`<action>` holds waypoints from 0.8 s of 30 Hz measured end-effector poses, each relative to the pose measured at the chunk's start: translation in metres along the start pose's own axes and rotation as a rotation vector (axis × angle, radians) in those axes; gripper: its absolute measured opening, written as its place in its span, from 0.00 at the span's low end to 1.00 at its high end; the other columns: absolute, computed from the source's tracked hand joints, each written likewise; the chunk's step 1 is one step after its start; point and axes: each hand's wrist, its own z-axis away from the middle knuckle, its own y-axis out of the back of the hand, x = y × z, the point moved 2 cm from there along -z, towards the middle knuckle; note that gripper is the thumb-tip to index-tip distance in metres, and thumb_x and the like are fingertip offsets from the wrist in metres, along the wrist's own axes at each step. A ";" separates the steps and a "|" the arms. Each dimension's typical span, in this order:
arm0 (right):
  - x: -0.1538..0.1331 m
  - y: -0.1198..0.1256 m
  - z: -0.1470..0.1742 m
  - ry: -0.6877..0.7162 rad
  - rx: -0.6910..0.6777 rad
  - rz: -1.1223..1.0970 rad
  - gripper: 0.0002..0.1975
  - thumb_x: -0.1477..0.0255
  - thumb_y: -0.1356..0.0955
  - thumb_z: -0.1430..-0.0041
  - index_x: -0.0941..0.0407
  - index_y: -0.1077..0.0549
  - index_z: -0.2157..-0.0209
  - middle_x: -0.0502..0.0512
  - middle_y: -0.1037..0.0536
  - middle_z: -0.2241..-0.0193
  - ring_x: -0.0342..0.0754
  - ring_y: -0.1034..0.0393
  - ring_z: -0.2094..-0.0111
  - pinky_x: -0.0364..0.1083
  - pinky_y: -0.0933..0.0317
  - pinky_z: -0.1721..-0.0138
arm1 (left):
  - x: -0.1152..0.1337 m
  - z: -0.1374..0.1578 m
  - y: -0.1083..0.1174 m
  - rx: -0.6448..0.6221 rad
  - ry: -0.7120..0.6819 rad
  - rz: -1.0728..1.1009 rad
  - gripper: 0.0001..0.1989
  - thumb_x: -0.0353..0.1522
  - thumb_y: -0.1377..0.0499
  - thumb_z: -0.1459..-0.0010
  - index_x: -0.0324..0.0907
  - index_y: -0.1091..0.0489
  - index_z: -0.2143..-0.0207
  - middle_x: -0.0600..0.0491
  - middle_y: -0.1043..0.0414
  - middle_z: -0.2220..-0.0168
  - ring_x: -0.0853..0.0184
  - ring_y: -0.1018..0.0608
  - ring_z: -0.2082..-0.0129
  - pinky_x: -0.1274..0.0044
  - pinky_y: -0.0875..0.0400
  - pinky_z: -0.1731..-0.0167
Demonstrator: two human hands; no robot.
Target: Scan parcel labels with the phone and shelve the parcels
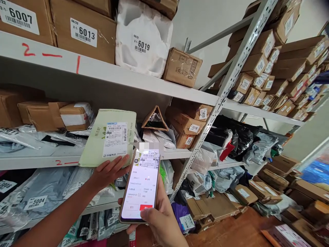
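My right hand (159,216) grips a smartphone (138,192) upright, its thumb over the lower part of the lit screen, beside a red button. The screen shows a small picture of a label above lines of text. My left hand (109,171) holds a flat light green box (94,140) at its lower edge, fingers across the front just under a white shipping label (115,139); the thumb is hidden. The box leans back at the front of the middle shelf (38,161). The phone's top edge overlaps the space right of the box.
Cardboard boxes (102,41) and a white foam block (144,37) stand on the upper shelf. Bagged parcels (51,185) fill the shelf below. A perforated metal post (218,103) rises on the right, with a second rack of parcels (259,63) beyond. More boxes lie on the wooden floor (239,230).
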 end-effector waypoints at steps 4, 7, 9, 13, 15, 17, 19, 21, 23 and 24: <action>0.006 0.004 -0.002 0.010 0.012 -0.074 0.59 0.82 0.30 0.59 0.46 0.72 0.36 0.59 0.23 0.50 0.57 0.22 0.59 0.51 0.26 0.70 | 0.000 -0.001 0.000 0.004 -0.003 -0.024 0.17 0.31 0.41 0.39 0.61 0.29 0.50 0.65 0.27 0.47 0.74 0.48 0.33 0.72 0.61 0.32; 0.009 0.007 -0.002 0.025 0.019 -0.078 0.60 0.81 0.29 0.58 0.46 0.73 0.36 0.60 0.24 0.49 0.57 0.22 0.59 0.52 0.26 0.70 | 0.000 -0.001 -0.001 0.003 -0.008 -0.035 0.18 0.31 0.41 0.40 0.62 0.29 0.51 0.66 0.27 0.47 0.73 0.48 0.33 0.72 0.61 0.32; 0.008 0.007 -0.002 0.022 0.027 -0.060 0.60 0.79 0.28 0.57 0.47 0.73 0.36 0.61 0.25 0.48 0.57 0.22 0.59 0.52 0.26 0.70 | 0.000 -0.001 -0.001 0.000 -0.013 -0.034 0.17 0.32 0.41 0.39 0.61 0.29 0.50 0.65 0.27 0.47 0.72 0.48 0.33 0.72 0.62 0.32; 0.001 0.003 0.001 -0.012 0.055 -0.002 0.59 0.78 0.28 0.54 0.49 0.75 0.36 0.61 0.23 0.50 0.57 0.22 0.57 0.49 0.26 0.71 | 0.000 -0.001 0.000 0.002 -0.028 -0.031 0.18 0.34 0.38 0.41 0.61 0.30 0.49 0.64 0.29 0.45 0.70 0.48 0.33 0.71 0.60 0.33; -0.002 0.002 0.003 -0.018 0.066 0.013 0.59 0.77 0.28 0.54 0.52 0.75 0.35 0.61 0.21 0.52 0.57 0.23 0.56 0.47 0.28 0.73 | 0.000 -0.002 0.001 0.010 -0.031 -0.044 0.19 0.34 0.38 0.42 0.60 0.31 0.48 0.63 0.30 0.44 0.69 0.48 0.33 0.71 0.60 0.33; -0.004 0.003 0.005 -0.021 0.084 0.011 0.59 0.77 0.27 0.55 0.54 0.74 0.35 0.62 0.20 0.54 0.58 0.23 0.56 0.45 0.29 0.75 | 0.000 -0.003 0.002 0.025 -0.028 -0.059 0.20 0.33 0.38 0.42 0.60 0.31 0.48 0.63 0.32 0.42 0.68 0.48 0.32 0.71 0.61 0.33; -0.004 0.006 0.008 -0.030 0.121 -0.011 0.61 0.76 0.26 0.57 0.54 0.74 0.35 0.61 0.20 0.54 0.60 0.23 0.56 0.46 0.29 0.75 | 0.001 -0.004 0.003 0.031 -0.021 -0.073 0.20 0.33 0.39 0.41 0.59 0.31 0.47 0.62 0.36 0.39 0.68 0.48 0.32 0.71 0.61 0.33; -0.004 0.011 0.010 -0.031 0.151 -0.045 0.64 0.75 0.25 0.60 0.54 0.75 0.36 0.62 0.20 0.54 0.63 0.23 0.56 0.48 0.28 0.75 | 0.001 -0.005 0.003 0.027 -0.019 -0.089 0.19 0.33 0.40 0.40 0.60 0.31 0.47 0.62 0.40 0.37 0.68 0.49 0.32 0.70 0.61 0.33; -0.004 0.020 0.013 -0.014 0.172 -0.074 0.69 0.73 0.23 0.63 0.56 0.77 0.36 0.62 0.18 0.56 0.64 0.22 0.57 0.51 0.27 0.70 | 0.001 -0.006 0.003 0.016 -0.018 -0.098 0.19 0.33 0.40 0.40 0.61 0.30 0.48 0.63 0.40 0.36 0.68 0.49 0.32 0.70 0.61 0.33; -0.004 0.025 0.013 0.004 0.182 -0.081 0.70 0.72 0.22 0.65 0.57 0.78 0.36 0.62 0.18 0.57 0.63 0.22 0.58 0.53 0.27 0.66 | 0.000 -0.007 0.003 0.015 -0.018 -0.096 0.19 0.32 0.40 0.41 0.61 0.30 0.49 0.63 0.39 0.37 0.68 0.49 0.32 0.70 0.61 0.33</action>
